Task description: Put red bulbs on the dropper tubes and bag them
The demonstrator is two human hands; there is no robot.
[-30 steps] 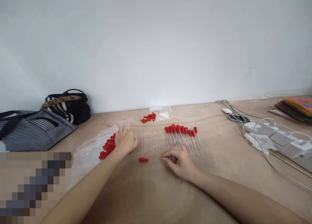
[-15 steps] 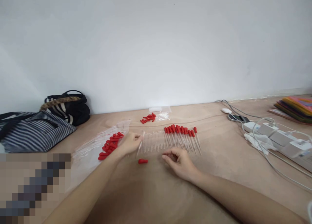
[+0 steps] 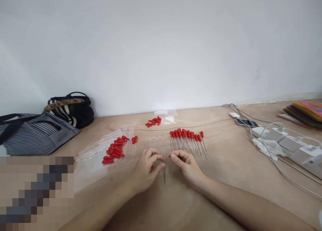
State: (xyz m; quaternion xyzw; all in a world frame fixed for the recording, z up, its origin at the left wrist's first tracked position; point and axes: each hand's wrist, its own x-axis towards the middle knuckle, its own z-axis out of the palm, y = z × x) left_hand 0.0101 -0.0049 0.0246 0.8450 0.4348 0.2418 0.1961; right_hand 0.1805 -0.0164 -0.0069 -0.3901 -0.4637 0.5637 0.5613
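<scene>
Evidently for control, the right hand [image 3: 184, 164] draws its fingertips nearly together beside a slim tube [image 3: 165, 178] pointing toward six o'clock; blur hides which hand bears it. The left hand [image 3: 150, 167] curls half open opposite. Bare tubes [image 3: 158, 141] lie at twelve, red-capped tubes [image 3: 189, 134] at one, probably spread for separation; loose bulbs [image 3: 115, 149] at ten.

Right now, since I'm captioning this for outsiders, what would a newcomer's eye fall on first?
Probably the red-bulbed droppers fanned in a row right of centre, vivid against the brown tabletop. Next, perhaps, the loose red bulbs heaped on clear plastic at left. Then the left hand and right hand, close together at centre, with a thin clear tube between them.
</scene>
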